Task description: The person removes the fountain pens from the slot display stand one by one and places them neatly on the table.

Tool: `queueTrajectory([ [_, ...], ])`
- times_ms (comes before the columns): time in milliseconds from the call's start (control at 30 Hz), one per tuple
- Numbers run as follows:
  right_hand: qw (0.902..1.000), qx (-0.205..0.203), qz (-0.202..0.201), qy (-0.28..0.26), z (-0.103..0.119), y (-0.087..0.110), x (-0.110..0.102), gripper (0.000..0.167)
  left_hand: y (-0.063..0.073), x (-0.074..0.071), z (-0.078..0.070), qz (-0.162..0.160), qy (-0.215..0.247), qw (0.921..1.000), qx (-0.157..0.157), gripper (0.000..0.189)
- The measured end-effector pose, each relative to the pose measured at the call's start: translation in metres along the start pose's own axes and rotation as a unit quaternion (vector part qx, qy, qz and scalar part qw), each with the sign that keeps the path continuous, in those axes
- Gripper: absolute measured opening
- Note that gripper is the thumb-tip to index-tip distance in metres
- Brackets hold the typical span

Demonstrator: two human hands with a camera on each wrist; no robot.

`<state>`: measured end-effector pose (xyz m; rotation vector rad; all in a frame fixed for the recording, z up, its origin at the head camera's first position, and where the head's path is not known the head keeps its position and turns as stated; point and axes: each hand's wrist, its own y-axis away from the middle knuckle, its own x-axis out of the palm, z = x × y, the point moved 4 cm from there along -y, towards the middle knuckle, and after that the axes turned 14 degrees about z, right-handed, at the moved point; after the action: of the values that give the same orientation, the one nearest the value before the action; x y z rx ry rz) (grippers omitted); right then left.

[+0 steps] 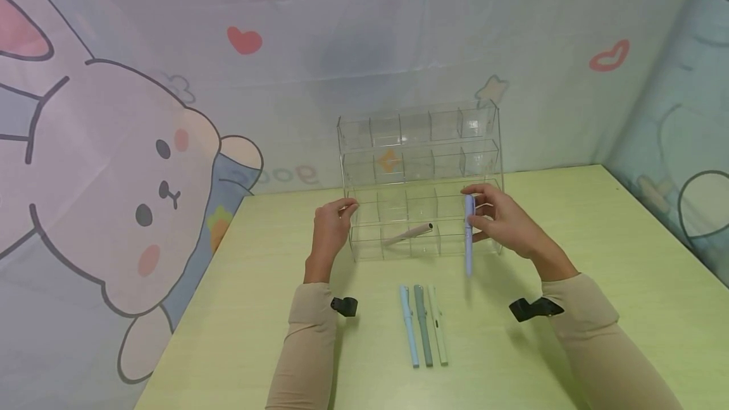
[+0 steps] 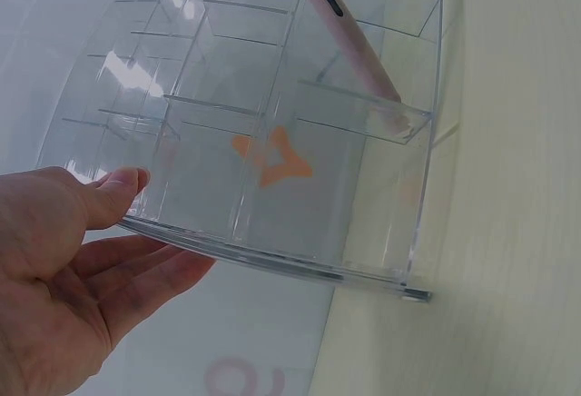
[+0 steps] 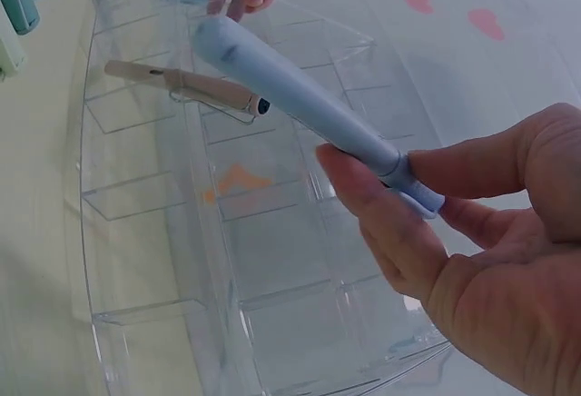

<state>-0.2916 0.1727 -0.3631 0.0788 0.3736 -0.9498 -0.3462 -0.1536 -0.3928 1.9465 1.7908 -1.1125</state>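
A clear acrylic rack [image 1: 421,198] with tiered compartments stands at the back of the table. On its left side edge my left hand [image 1: 332,223] has a grip, thumb on one face and fingers on the other, as the left wrist view [image 2: 109,278] shows. My right hand [image 1: 501,220] pinches a lavender pen [image 1: 469,239] between thumb and fingers, in front of the rack's right part. The pen hangs nearly upright in the head view. A pinkish-beige pen [image 1: 410,233] leans at a slant in the lowest tier.
Between my forearms, a light blue pen [image 1: 409,328], a dark green pen [image 1: 423,328] and a pale green pen [image 1: 437,328] lie side by side on the yellow-green table [image 1: 228,334]. Behind the rack hangs a printed cloth [image 1: 364,30] with a cartoon rabbit and hearts.
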Motion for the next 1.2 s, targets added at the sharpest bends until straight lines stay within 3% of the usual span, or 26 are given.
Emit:
queueTrajectory([
  [433,0.9959,0.048,0.075,-0.015,-0.010,-0.003,0.014,0.050,0.001,0.000,0.001,-0.003,-0.003,1.0000,-0.006,0.021],
  [1200,0.9809,0.128,0.144,-0.031,-0.031,-0.014,0.043,0.048,-0.001,-0.001,0.000,-0.006,0.001,1.0000,0.005,0.020],
])
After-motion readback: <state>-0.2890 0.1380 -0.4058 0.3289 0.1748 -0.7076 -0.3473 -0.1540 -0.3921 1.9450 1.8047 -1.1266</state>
